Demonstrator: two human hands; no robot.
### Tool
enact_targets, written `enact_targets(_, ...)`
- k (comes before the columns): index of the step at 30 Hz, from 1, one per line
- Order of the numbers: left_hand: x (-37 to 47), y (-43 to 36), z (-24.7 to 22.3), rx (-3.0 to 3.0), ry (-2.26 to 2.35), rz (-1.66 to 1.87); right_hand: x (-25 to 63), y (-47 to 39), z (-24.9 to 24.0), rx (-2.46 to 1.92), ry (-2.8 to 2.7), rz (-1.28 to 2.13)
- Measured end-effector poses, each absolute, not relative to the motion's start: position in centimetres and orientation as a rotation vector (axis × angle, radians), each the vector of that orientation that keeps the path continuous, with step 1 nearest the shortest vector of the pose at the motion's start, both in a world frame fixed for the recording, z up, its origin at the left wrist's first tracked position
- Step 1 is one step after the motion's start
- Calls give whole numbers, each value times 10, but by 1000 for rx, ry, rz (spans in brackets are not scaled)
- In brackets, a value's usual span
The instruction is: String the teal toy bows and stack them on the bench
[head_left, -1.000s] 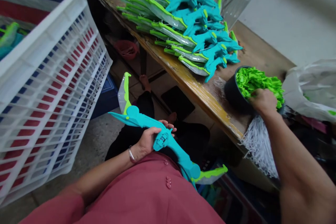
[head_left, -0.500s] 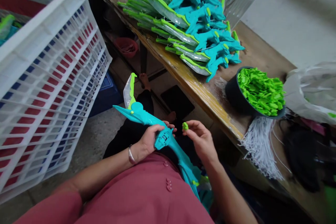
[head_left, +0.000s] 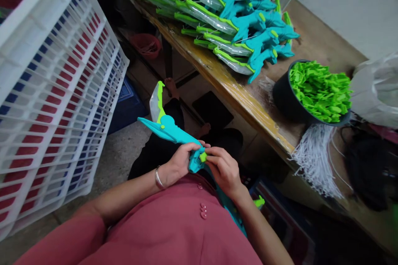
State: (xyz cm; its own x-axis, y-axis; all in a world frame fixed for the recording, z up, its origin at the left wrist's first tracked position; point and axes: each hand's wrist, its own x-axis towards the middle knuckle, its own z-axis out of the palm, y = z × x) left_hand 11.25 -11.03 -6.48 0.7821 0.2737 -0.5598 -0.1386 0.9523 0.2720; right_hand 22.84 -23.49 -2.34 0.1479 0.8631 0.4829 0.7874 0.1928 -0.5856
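Across my lap lies a teal plastic toy bow, with a lime-green and clear limb tip standing up at its far end. My left hand is closed around its middle part. Between the fingertips of my right hand is a small lime-green plastic piece, which sits against the bow's middle. Whether it is seated in the opening there cannot be made out. My right hand and forearm cover much of the bow's near half.
On the wooden table is a stack of similar bows. A black bowl of green pieces stands beside white cords hanging over the edge. A white plastic crate stands left; a red basin is under the table.
My right hand has moved left, bringing the green piece from beside the bow onto its middle. My left hand keeps its hold. The view has shifted slightly.
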Motion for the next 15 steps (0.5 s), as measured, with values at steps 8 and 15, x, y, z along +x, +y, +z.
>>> enact_targets(8, 108, -112, -58, 268, 614, 190, 231, -242, -31, -1495, -1787, 84)
enact_targets(15, 111, -116, -53, 210, 587, 171, 227, -251, -33, -1477, -1747, 80)
